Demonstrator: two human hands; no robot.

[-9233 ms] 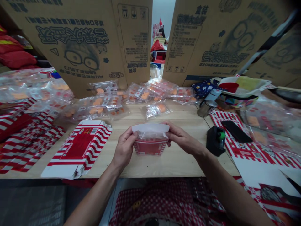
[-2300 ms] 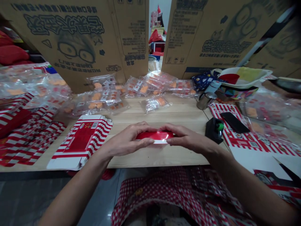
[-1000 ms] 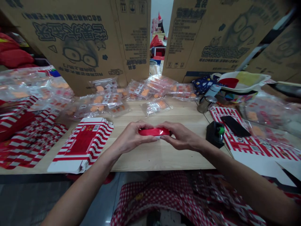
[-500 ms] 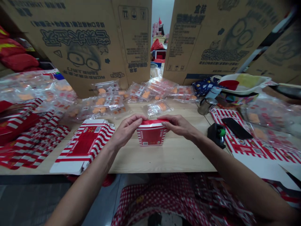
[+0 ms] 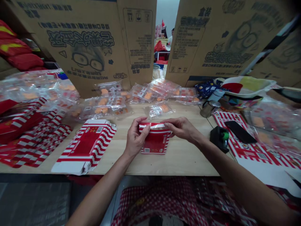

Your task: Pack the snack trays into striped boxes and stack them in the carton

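Observation:
A small red box with white-striped sides (image 5: 155,142) stands on the wooden table in front of me. My left hand (image 5: 137,136) grips its upper left corner, thumb on the front face and fingers behind. At the upper right corner my right hand (image 5: 180,128) pinches the top edge, its fingers partly hidden behind the box. The top flap shows as a red and white strip between both hands. Left of the box lies a stack of flat red-and-white cartons (image 5: 86,141). Just beyond it rests a clear packet with an orange piece (image 5: 161,109).
Clear packets (image 5: 103,105) line the back below large cardboard boxes (image 5: 94,47). To the right are a black tape dispenser (image 5: 219,138), a metal cup (image 5: 209,108), a black flat object (image 5: 241,131) and a white basin (image 5: 249,84). Striped packaging (image 5: 35,135) is piled at left.
My left hand has shifted from the top left edge to wrap the corner, thumb now on the front. The box's top has tilted, and a person shows in the gap behind.

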